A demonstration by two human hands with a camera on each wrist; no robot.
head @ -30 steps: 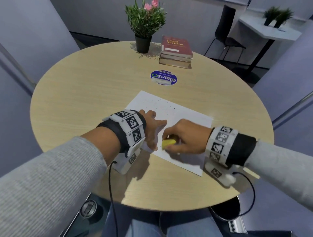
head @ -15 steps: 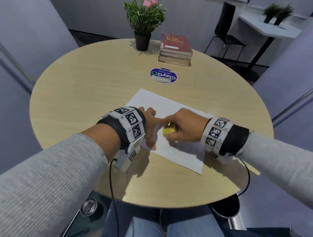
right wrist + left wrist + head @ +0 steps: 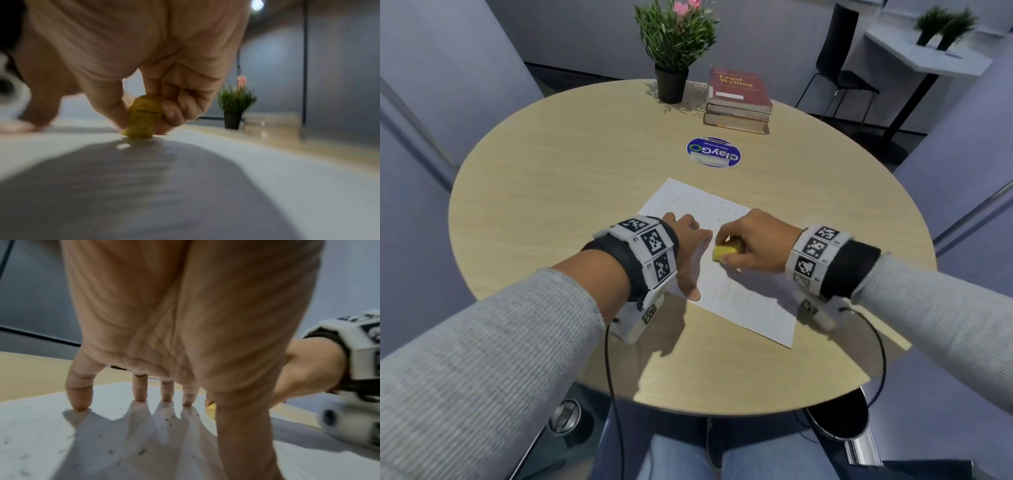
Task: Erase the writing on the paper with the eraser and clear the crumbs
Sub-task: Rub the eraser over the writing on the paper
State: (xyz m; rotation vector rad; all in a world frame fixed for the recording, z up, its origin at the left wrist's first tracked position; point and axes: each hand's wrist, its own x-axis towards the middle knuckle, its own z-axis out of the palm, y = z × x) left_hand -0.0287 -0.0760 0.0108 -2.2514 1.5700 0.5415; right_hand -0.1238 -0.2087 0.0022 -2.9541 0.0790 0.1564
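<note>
Your left hand (image 3: pixel 688 250) spreads straight fingers (image 3: pixel 79 395) on the paper (image 3: pixel 743 301) near the surface's front edge, pinning it, while your right hand (image 3: pixel 753 243) pinches the eraser (image 3: pixel 726 253), rubbing amid crumbs (image 3: pixel 695 202).

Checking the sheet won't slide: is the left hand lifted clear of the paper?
No, the left hand's fingertips press straight down on the paper, with crumbs scattered around them.
</note>
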